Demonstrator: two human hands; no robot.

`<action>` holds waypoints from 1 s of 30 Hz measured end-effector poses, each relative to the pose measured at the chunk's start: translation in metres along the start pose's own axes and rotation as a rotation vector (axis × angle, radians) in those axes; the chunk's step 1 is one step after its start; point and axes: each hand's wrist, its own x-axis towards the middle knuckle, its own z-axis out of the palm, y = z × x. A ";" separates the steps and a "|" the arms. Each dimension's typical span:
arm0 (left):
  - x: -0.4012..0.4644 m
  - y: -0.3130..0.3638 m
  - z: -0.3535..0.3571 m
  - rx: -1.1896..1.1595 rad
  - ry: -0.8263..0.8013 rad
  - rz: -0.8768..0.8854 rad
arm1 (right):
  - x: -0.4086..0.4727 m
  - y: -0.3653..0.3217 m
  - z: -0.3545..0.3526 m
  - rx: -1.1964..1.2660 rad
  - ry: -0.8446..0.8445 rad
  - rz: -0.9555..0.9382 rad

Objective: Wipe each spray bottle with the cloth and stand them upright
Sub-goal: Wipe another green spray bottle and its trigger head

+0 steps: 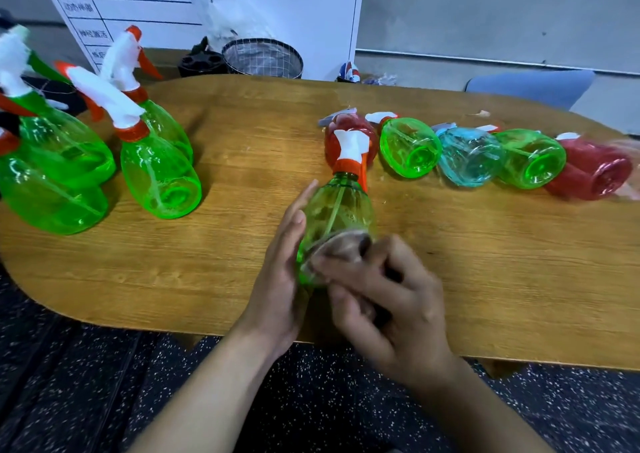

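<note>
Near the table's front edge (173, 317), left hand (280, 279) steadies bottle (339, 210), fingers straight; right hand (391, 300) pinches cloth (343, 250).

A green bottle (337, 217) with an orange-and-white sprayer lies at the table's near edge, a brownish cloth (341, 248) against its base. 4 green bottles (157, 172) stand upright left. 5 bottles (467, 156), red, green, blue, green, red, lie in a row right.

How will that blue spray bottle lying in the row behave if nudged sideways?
The blue spray bottle looks empty and see-through, so probably light and easy to shove. It lies on its rounded side on the smooth table, so it may roll, though the green bottles pressed against both sides would likely block it.
</note>
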 end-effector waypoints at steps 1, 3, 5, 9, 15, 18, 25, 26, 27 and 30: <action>0.000 -0.001 0.001 0.025 0.000 0.009 | 0.005 0.001 -0.002 0.023 0.075 0.068; 0.000 -0.003 0.002 0.064 -0.005 0.014 | 0.016 0.008 -0.006 0.080 0.235 0.230; 0.000 -0.006 0.002 0.114 -0.023 0.024 | 0.025 0.017 -0.005 0.168 0.318 0.391; 0.001 -0.007 -0.001 0.122 -0.010 0.027 | 0.023 0.022 0.006 0.083 0.197 0.393; 0.001 0.000 -0.004 -0.024 0.003 -0.017 | -0.002 0.006 0.010 -0.084 -0.012 0.041; 0.000 0.002 -0.002 -0.052 -0.012 -0.005 | -0.007 0.002 0.009 -0.087 -0.049 -0.044; 0.000 -0.005 0.002 0.139 -0.020 0.040 | 0.018 0.016 0.002 0.086 0.313 0.357; 0.000 -0.007 0.001 0.161 -0.024 0.046 | 0.020 0.020 0.003 0.089 0.303 0.402; 0.001 -0.008 0.000 0.178 -0.027 0.050 | 0.021 0.023 0.004 0.083 0.274 0.421; 0.001 -0.009 -0.003 0.163 -0.038 0.044 | 0.015 0.024 0.004 0.033 0.178 0.334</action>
